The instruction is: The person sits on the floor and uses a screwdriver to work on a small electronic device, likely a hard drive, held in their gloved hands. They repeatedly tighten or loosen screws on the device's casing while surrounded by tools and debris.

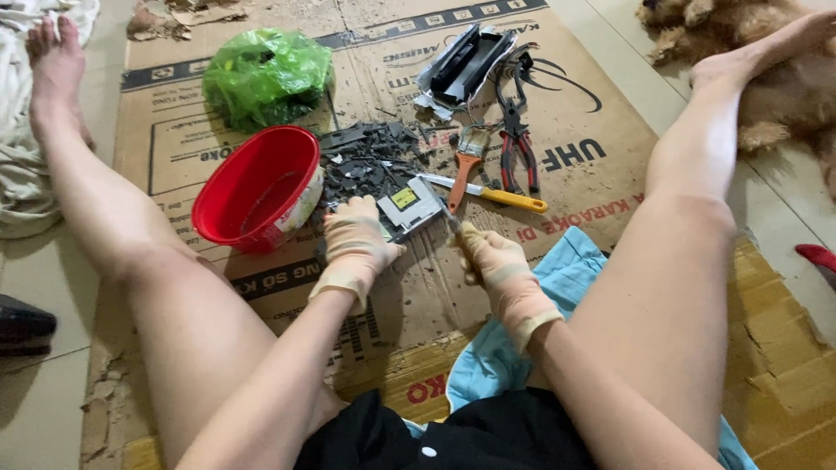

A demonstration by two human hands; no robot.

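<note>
Flattened cardboard sheet (pixel 601 130) on the floor, bounded left and right by the seated person's outstretched legs. Red bowl (pixel 257 187) stands just left of the gloved left hand (pixel 355 248), blocking travel that way; behind it, a green plastic bag (pixel 266 77). Directly ahead of the left hand, a heap of dark broken scraps (pixel 366 161) touches the small metal drive unit (pixel 407 207) under its fingers. Ahead of the right hand (pixel 496 261) lie a yellow-handled utility knife (pixel 492 193), an orange-handled brush (pixel 466 165), and red-handled pliers (pixel 518 139), close together. Bare cardboard lies open between the hands and nearer the body, and right of the knife up to the right leg.
</note>
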